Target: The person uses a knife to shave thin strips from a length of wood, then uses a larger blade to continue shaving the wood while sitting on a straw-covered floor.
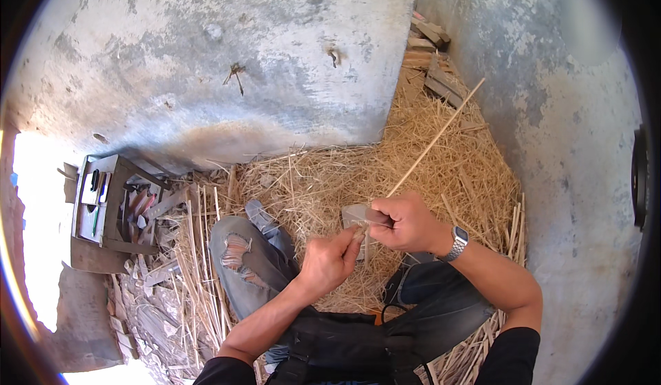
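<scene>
A long, thin pale strip, looking like split bamboo or wood, slants up and right from behind my right hand. That hand is closed around a flat, broad grey blade, like a knife's; its handle is hidden in the fist. My left hand pinches the near end of the strip with thumb and fingers, just below the blade. The two hands almost meet, above the straw and between my bent knees. Where exactly blade and strip touch is too small to tell.
Straw-like shavings cover the floor. Long split strips lie at my left. A small wooden cabinet holding pens stands far left. Wood pieces are piled in the back corner. Worn plaster walls close in ahead and right.
</scene>
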Demonstrator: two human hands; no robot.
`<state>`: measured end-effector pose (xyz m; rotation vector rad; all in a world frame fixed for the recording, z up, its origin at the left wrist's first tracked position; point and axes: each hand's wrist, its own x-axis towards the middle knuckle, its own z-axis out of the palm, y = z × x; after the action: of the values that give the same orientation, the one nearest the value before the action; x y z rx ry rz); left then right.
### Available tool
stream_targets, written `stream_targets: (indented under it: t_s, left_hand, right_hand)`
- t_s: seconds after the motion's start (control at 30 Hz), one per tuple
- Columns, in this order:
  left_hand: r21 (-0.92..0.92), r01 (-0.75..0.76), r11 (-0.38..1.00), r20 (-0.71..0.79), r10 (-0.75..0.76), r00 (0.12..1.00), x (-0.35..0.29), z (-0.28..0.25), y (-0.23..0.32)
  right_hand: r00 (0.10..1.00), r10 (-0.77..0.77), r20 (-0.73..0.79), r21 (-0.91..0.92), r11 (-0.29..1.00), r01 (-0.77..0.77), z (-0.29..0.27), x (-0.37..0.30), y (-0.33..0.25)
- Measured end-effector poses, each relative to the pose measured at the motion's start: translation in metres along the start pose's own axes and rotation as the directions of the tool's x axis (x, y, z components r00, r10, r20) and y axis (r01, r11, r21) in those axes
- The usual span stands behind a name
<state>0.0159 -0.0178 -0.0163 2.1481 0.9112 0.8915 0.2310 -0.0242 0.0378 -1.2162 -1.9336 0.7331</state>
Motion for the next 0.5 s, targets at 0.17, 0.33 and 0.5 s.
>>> stream_targets:
  t_s: [0.17, 0.33, 0.5]
  left_hand:
    - [-0.012, 0.041, 0.999, 0.073, -0.04, 0.997, -0.002, -0.003, 0.0]
    - [-0.078, 0.171, 0.982, 0.118, -0.161, 0.98, 0.011, 0.002, -0.02]
    - [-0.13, 0.257, 0.957, 0.074, -0.249, 0.966, 0.021, -0.013, 0.001]
  right_hand:
    - [0.971, 0.1, 0.219, 0.227, 0.962, -0.15, -0.003, 0.003, -0.001]
    - [0.659, -0.114, 0.743, 0.487, 0.767, -0.417, 0.026, 0.0, -0.036]
    - [0.766, -0.144, 0.626, 0.537, 0.792, -0.29, -0.007, 0.011, -0.03]
